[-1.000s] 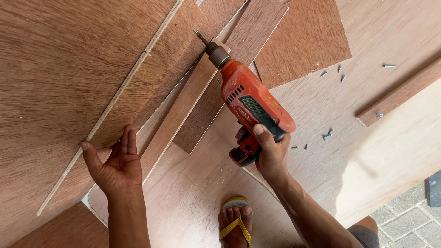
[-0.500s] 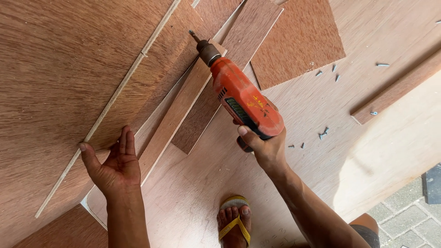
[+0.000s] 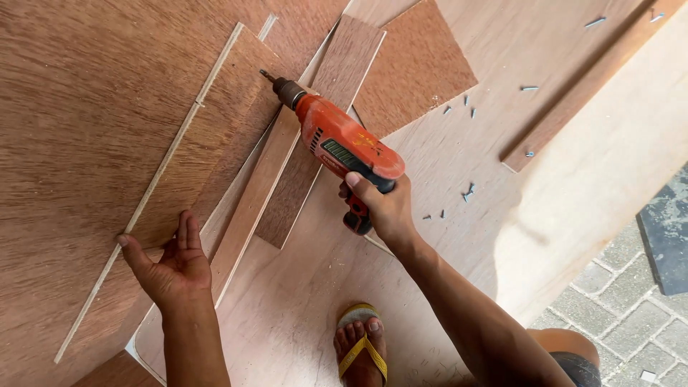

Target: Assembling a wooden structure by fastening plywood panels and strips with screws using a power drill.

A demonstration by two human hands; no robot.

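Right grip: the right hand (image 3: 383,208) is wrapping tightly round the handle of the orange drill (image 3: 344,147); index finger is lying along the body.
Drill: orange casing, black handle, metal chuck; its bit is pointing at the edge of the large plywood sheet (image 3: 86,129), above a narrow wooden strip (image 3: 258,193).
Left grip: the left hand (image 3: 172,265) is spreading open, holding nothing; fingertips are pressing on the sheet's thin edge.
Around: loose screws (image 3: 469,192) are lying on the pale board (image 3: 459,165); a sandalled foot (image 3: 362,344) is standing below.

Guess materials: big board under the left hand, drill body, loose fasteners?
Board: likely plywood, raw reddish veneer, visible grain, thin layered edge. Drill in right hand: probably moulded orange plastic, matte, with a metal chuck. Screws: grey metal, apparently. Left hand presses the board.
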